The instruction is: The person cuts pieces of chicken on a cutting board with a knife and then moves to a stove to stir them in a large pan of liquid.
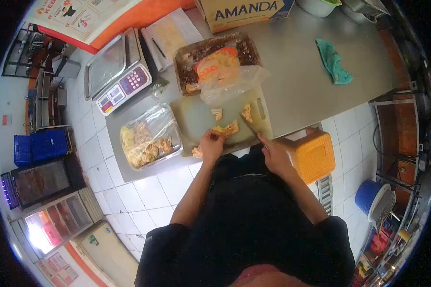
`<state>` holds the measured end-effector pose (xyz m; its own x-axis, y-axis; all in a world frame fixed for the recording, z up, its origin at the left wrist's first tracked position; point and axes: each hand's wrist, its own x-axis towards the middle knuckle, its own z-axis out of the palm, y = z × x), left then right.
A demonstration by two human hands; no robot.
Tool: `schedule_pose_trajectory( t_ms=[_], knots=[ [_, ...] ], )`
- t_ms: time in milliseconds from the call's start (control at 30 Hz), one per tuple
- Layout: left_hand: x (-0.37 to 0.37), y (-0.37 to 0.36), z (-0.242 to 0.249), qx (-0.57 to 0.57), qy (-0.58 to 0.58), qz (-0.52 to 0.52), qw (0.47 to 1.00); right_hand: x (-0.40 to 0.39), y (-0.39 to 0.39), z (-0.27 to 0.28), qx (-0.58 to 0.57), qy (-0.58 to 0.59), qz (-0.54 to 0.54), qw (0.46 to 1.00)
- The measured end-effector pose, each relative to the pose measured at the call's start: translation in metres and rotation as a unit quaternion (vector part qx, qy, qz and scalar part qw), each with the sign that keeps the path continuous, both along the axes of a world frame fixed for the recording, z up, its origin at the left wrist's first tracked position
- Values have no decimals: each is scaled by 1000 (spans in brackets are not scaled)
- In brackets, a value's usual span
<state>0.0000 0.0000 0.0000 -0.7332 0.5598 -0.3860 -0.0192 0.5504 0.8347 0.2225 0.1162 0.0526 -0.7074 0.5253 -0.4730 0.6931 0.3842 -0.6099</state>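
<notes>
item: left hand [213, 145], at the near edge of a pale cutting board [191, 119]; fingers pinching the end of a yellowish food strip [229, 128] that lies on the board.

item: right hand [275, 157], by the board's near right corner; fingers closed around the handle of a knife [250, 126], blade slanting over the board, tip near a small yellow chunk [247, 113].

item: orange stool [315, 155], beside the right hand, below the level of the grey metal tabletop [297, 95].

item: pale food piece [197, 151], at the board's near edge, left of the left hand.

item: second pale piece [216, 113], on the board beyond the strip.

item: clear container [179, 143], left of the board, holding shredded food and clear film.

item: dark crusted tray [182, 67], beyond the board; a clear plastic bag [232, 83] with orange print lies over it.

item: weighing scale [124, 88], far left, keypad facing the board.

item: green cloth [335, 64], crumpled, on the tabletop at right.

item: open notebook [177, 36], a pen [158, 48] on it.

item: cardboard box [246, 16], marked "amanda", at the far side.
</notes>
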Motion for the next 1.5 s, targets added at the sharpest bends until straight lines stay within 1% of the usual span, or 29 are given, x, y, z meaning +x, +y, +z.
schedule_pose_trajectory(
  t_ms=[67, 100, 167, 200, 233, 300, 333, 367, 433, 467, 500, 633, 700, 767, 833, 900, 933, 1000, 1067, 1133, 1200, 1233, 1267, 1300, 1333, 1400, 1500],
  knots=[
    [13, 1, 19, 7, 33, -63, 997, 13, -4, 9, 38, 54, -18, 998],
    [-30, 8, 16, 13, 79, -65, 995, -27, 0, -15, 47, 100, -21, 994],
    [-20, 4, 19, -5, 176, -179, 968, -21, -8, 3, 9, 46, 48, 998],
    [-14, 3, 30, -113, 160, -237, 951, -16, -11, 11, 16, 23, 62, 998],
    [-13, 6, 39, -115, 156, -236, 952, -19, -11, 16, 13, 19, 64, 998],
    [-7, 15, 52, -126, 315, -225, 913, -25, -9, 22, -8, -31, 49, 998],
    [-3, 22, 54, -86, 323, -183, 925, -27, -12, 23, -12, -35, 51, 998],
    [-3, 23, 44, -90, 318, -183, 926, -29, -14, 25, -4, -41, 59, 997],
    [-4, 23, 20, -18, 343, -217, 914, -30, -14, 19, 6, -48, 69, 996],
    [-4, 21, 13, -18, 342, -216, 915, -30, -15, 7, 28, -11, 70, 997],
    [-3, 19, 11, -14, 339, -213, 916, -34, -15, 3, 49, 25, 71, 996],
    [-4, 16, 4, -6, 351, -214, 911, -63, -11, -15, 70, 10, 87, 994],
    [-5, 16, 5, -7, 350, -219, 911, -75, -8, -22, 75, 59, 70, 993],
    [-5, 15, 5, -9, 347, -224, 911, -75, -9, -25, 73, 63, 71, 993],
    [-4, 16, 6, 21, 345, -211, 914, -69, -8, -20, 72, 66, 71, 993],
    [-3, 17, 11, 12, 338, -208, 918, -48, -7, -3, 44, -14, 80, 996],
    [-3, 17, 14, 1, 330, -205, 922, -38, -7, 9, 45, -13, 83, 995],
    [-5, 15, 13, -5, 333, -209, 919, -21, -3, 38, -15, -140, 88, 986],
    [-6, 12, 13, -10, 337, -217, 916, -17, 4, 59, -17, -145, 99, 984],
    [-8, 13, 12, -20, 330, -232, 915, -18, 7, 59, -15, -149, 104, 983],
    [-6, 10, 9, -22, 327, -235, 915, -19, 1, 41, 51, -12, 84, 995],
    [-7, 10, 9, -23, 325, -236, 916, -19, 0, 29, 52, -10, 83, 995],
    [-8, 9, 9, -22, 327, -237, 914, -22, 0, 14, 58, 16, 73, 996],
    [-8, 8, 11, -11, 329, -241, 913, -26, 1, 11, 62, 43, 62, 995],
    [-9, 9, 11, 0, 331, -244, 912, -28, 6, 10, 64, 44, 62, 995],
    [-7, 8, 11, 3, 337, -237, 911, -31, 9, 10, 58, 51, -7, 997],
    [-7, 12, 12, 5, 337, -233, 912, -44, 3, 11, 55, 57, 12, 997]
  ],
)
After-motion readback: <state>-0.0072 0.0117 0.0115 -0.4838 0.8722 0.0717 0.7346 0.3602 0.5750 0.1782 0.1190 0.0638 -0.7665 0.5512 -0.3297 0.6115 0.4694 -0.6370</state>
